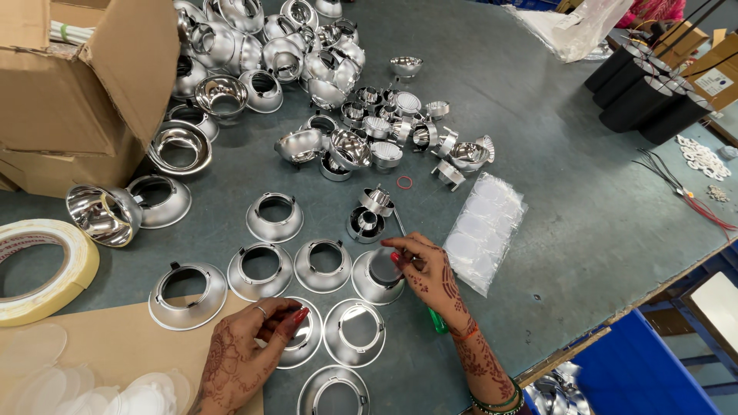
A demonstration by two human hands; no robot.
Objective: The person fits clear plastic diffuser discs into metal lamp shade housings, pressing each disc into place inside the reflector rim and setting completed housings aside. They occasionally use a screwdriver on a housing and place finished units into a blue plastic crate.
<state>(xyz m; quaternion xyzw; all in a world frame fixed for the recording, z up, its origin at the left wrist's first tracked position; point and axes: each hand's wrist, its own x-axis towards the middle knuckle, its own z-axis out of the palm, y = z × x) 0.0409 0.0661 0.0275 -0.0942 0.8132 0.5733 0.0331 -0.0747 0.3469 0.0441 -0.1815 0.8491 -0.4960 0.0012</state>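
Observation:
My right hand point(427, 273) rests its fingertips on a silver reflector cup point(377, 277) that has a round lens seated in its opening; a green-handled screwdriver point(437, 319) lies under that hand. My left hand point(242, 357) lies on the brown cardboard sheet point(100, 327), fingers curled against another reflector cup point(304, 342), and I cannot see anything in it. Several more upturned reflector cups point(274, 217) stand in rows between the hands and the far pile.
A heap of shiny reflectors and small clips point(323, 69) fills the far centre. An open cardboard box point(77, 84) and a tape roll point(42, 269) sit left. A clear lens packet point(484, 230) lies right, black tubes point(642, 92) far right, frosted discs point(84, 392) bottom left.

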